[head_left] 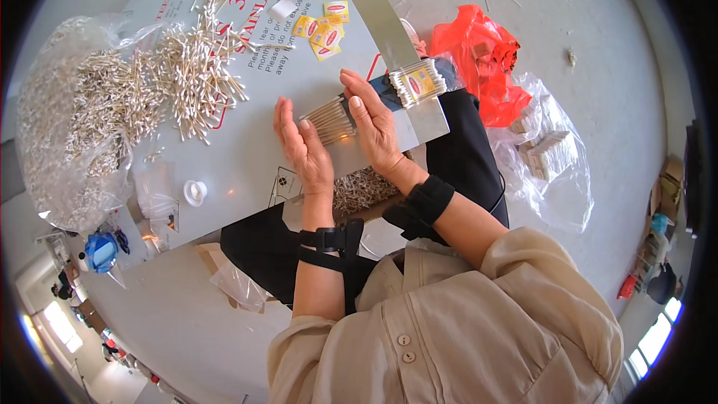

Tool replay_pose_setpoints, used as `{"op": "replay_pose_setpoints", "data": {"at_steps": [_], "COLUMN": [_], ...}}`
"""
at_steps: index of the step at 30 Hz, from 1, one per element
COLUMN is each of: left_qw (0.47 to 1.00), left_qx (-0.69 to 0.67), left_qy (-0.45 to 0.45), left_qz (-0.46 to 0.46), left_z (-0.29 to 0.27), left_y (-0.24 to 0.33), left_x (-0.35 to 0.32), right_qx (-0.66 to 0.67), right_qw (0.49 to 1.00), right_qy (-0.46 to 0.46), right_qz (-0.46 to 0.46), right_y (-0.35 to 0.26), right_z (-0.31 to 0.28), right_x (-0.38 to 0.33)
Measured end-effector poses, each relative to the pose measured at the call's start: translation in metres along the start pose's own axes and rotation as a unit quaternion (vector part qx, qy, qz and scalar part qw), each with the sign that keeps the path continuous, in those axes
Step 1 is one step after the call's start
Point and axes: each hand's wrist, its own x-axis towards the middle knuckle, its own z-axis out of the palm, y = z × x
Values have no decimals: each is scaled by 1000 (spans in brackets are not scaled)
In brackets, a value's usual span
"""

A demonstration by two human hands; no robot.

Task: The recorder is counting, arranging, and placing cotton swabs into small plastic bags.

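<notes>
A bundle of cotton swabs (329, 120) lies between my two hands near the table's front edge, its sticks running from one palm toward the other. My left hand (305, 148) is at the bundle's left end, fingers stretched upward and thumb near the tips. Across from it, my right hand (374, 123) has its fingers extended at the other end, hiding part of it. Neither hand's fingers wrap round the swabs. Just right of my right hand, a packed bunch of swabs (407, 88) with a yellow card (420, 82) in front rests on a dark strip.
Loose swabs (198, 71) are heaped at the left, beside a big clear bag (56, 120) full of them. Several yellow cards (327, 36) lie at the back. A white round lid (195, 193) stands front left. Red (479, 52) and clear bags (550, 157) sit at the right.
</notes>
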Motion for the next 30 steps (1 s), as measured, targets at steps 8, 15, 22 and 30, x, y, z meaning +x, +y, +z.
{"op": "replay_pose_setpoints", "data": {"at_steps": [8,15,22,30], "left_qw": [986,980,990,899], "left_qx": [-143,-181,44,309], "left_qy": [1,-8,-123,-296], "left_qz": [-82,-77,60,89], "left_z": [32,57,32,18], "left_y": [19,33,24,40], "left_x": [1,-3,-1,-34], "right_qx": [-22,-56,-56,-54], "right_qw": [1000,998,998,998], "right_qy": [5,20,9,27], "right_qz": [17,-5,-14,-16], "right_y": [-1,-5,-7,-10], "right_z": [-15,-41,-45,-41], "right_x": [8,16,17,16]}}
